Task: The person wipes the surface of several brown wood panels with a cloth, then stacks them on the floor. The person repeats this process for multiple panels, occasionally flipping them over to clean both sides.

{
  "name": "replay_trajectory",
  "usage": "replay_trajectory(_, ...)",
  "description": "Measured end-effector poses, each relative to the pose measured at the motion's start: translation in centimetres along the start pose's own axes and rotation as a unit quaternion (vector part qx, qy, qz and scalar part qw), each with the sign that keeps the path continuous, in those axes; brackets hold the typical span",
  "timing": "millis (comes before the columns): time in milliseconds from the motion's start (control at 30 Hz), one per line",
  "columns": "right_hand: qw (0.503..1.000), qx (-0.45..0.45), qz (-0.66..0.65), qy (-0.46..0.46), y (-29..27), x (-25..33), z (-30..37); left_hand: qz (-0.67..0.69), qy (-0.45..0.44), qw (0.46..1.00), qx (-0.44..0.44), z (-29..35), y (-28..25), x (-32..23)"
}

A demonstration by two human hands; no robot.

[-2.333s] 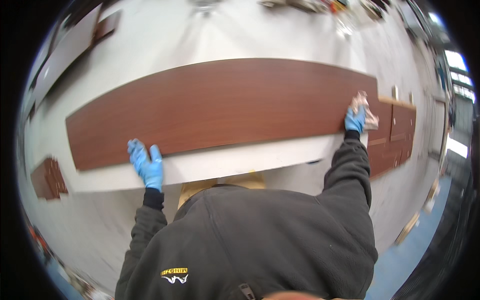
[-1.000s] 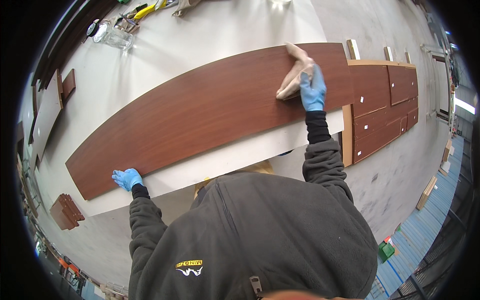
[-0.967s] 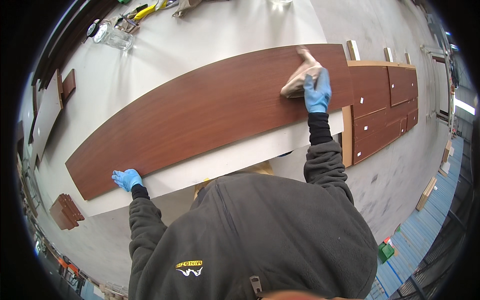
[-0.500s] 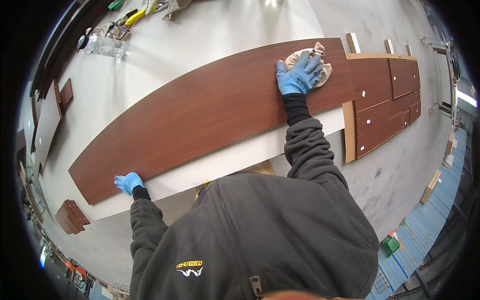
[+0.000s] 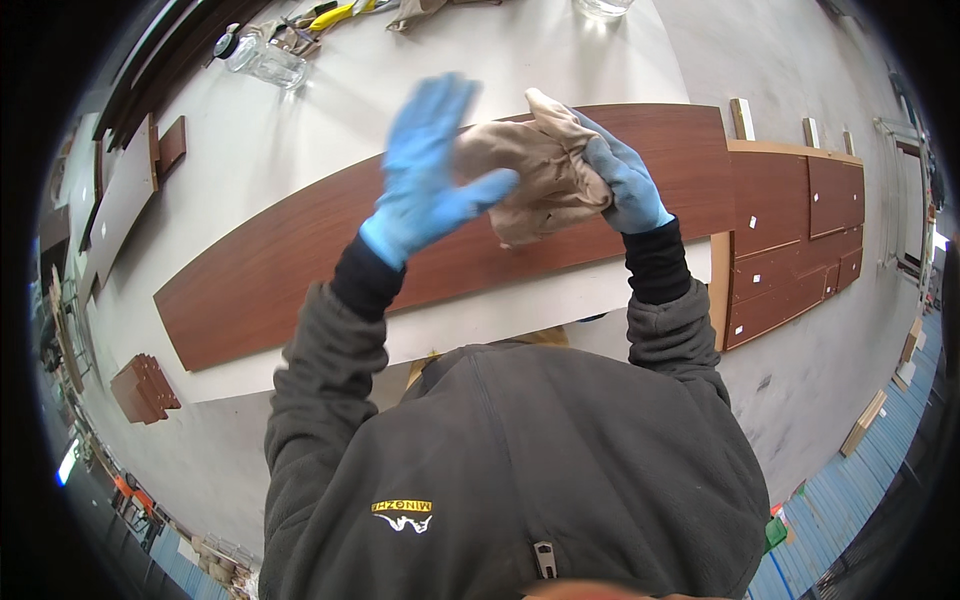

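A long reddish-brown wood panel [image 5: 300, 265] with one curved edge lies on a white work table [image 5: 440, 335]. Above it, my right hand [image 5: 630, 178] in a blue glove grips a crumpled beige cloth [image 5: 540, 185] at its right side. Beside the cloth's left edge, my left hand [image 5: 425, 175], gloved in blue too, is raised with fingers stretched and thumb out. Motion blurs it somewhat, and it holds nothing. The cloth and both hands cover part of the panel's middle.
A clear jar with a dark lid [image 5: 262, 60] stands at the back left, near a yellow-handled tool [image 5: 340, 15]. More brown panels [image 5: 790, 230] are stacked at the right. Small brown boards [image 5: 145, 388] lie in a pile at the lower left.
My left hand has left the panel's near left edge and come up beside the cloth. My right hand has lifted the cloth off the panel's right end.
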State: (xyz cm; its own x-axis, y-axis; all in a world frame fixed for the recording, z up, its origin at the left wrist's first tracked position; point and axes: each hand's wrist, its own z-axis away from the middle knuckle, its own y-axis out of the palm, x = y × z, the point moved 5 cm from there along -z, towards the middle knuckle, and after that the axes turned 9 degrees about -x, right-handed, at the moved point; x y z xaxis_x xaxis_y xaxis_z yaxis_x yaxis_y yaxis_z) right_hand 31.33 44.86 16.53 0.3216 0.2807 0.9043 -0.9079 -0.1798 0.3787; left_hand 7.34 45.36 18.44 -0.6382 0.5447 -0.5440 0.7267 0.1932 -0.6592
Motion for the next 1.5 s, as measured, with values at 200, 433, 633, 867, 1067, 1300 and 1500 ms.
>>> replay_trajectory(200,0.984,-0.12,-0.095,-0.094,0.3,-0.9,-1.2,0.269,-0.266,0.902,0.206,-0.5,5.4,-0.7)
replay_trajectory(433,0.94,-0.283,-0.183,-0.058,-4.3,-0.4,-1.3,0.071,-0.127,0.974,0.175,-1.3,2.4,-0.3)
replay_trajectory(633,0.927,-0.184,-0.327,-0.027,-4.1,-0.5,-3.3,-0.02,0.063,0.993,0.096,-3.3,-0.3,-3.6)
replay_trajectory(867,0.97,-0.187,-0.158,0.019,-1.5,0.2,-4.3,-0.192,0.184,0.963,0.04,-7.0,-5.0,-4.6)
replay_trajectory(1067,0.947,-0.153,-0.26,-0.114,-3.9,0.5,-0.8,-0.276,0.131,0.949,0.076,-2.9,-7.3,-4.3)
replay_trajectory(1300,0.886,-0.45,0.091,0.067,-12.0,-10.4,10.4,-0.124,-0.002,0.93,0.346,11.0,-1.0,-5.2)
replay_trajectory(1500,0.87,-0.487,0.068,0.011,-13.2,-11.3,12.4,-0.122,-0.012,0.972,0.199,10.9,5.4,-5.9)
